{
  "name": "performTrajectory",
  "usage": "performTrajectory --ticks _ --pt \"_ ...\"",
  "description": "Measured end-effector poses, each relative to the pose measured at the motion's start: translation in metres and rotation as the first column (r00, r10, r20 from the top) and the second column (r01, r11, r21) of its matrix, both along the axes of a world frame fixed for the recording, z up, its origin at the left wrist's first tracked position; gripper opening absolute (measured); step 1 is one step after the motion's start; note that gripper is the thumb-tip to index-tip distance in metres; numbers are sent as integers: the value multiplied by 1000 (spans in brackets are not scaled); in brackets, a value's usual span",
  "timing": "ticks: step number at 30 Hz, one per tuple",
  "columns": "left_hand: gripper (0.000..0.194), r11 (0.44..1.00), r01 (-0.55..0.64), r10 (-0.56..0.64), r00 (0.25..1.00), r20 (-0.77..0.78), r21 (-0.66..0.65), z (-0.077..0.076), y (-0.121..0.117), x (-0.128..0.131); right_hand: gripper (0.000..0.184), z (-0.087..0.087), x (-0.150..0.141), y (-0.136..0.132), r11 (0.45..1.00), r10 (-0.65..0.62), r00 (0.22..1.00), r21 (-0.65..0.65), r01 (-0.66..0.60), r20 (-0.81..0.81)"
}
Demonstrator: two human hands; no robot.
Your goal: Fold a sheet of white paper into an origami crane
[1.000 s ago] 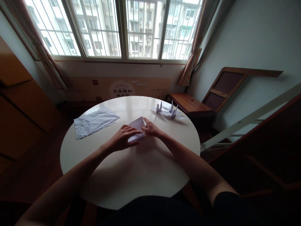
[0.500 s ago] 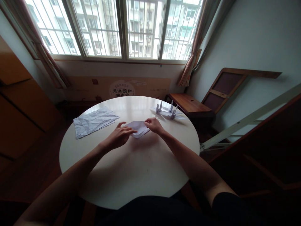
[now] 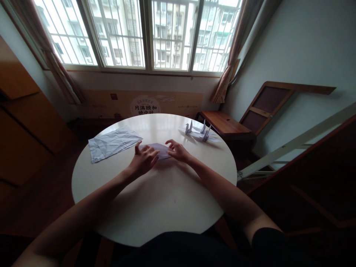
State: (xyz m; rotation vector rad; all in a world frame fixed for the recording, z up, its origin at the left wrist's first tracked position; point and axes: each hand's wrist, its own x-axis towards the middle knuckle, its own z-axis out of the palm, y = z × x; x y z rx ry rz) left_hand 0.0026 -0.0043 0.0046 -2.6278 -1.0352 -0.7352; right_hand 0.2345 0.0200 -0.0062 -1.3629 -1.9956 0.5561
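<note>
- Left hand (image 3: 143, 158), left of folded paper (image 3: 162, 147): fingers part-spread over it, grip indeterminable.
- Right hand (image 3: 179, 152), right of it: thumb and forefinger apart, unpinched.
- Even pressure should keep edges aligned.

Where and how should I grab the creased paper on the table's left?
Probably pinch the creased paper midway along its near edge, coming in low from the near side: it lies nearly flat on the table, and that edge is uncovered.

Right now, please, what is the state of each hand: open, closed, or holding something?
Left hand: loosely curled, fingers at the folded paper; a grip cannot be told.
Right hand: open, thumb and fingers parted at the paper's right end.
</note>
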Motion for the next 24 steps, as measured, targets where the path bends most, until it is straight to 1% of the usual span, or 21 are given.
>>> performTrajectory --ticks 1,2,3,4,7,10,13,15,16,18,20,21,22,24 --pt "25 1000 6 -7 1000 -12 -17 -1 4 -3 34 -2 0 0 997 62 998 38 -62 -10" --pt "25 999 15 -16 1000 -24 -45 -3 9 -6 25 -5 1 1 991 118 993 65 -118 -5" --pt "25 996 35 -38 999 -38 -84 -4 13 -8 16 -7 1 2 983 163 987 83 -163 2" --pt "25 992 46 -51 998 -34 -118 -5 17 -10 11 -8 2 3 976 196 981 92 -195 8" --pt "25 976 44 -43 999 9 -213 -9 24 -13 24 -10 4 5 969 230 973 97 -229 4" --pt "26 963 47 -36 998 47 -264 -12 27 -12 24 -11 6 6 960 256 967 112 -255 8" --pt "39 965 72 -47 994 101 -252 -13 26 -11 18 -10 6 5 951 290 956 101 -292 38" --pt "46 974 56 -30 993 117 -221 -13 25 -11 19 -10 6 4 952 291 955 85 -295 55" --pt "49 978 43 -20 993 115 -205 -13 25 -11 24 -10 6 4 952 289 956 84 -293 57" --pt "56 980 33 -14 995 95 -198 -13 25 -11 38 -12 6 6 951 287 957 103 -291 46" --pt "60 971 50 -36 997 66 -232 -15 26 -11 53 -15 5 8 947 291 956 130 -293 33" --pt "61 963 63 -51 997 53 -261 -17 27 -11 55 -16 5 9 945 295 955 139 -297 33" --pt "60 953 78 -68 997 41 -293 -18 28 -11 54 -17 5 10 943 298 954 145 -301 38" --pt "54 929 102 -99 995 28 -355 -22 30 -12 40 -19 5 11 939 305 951 147 -310 56"
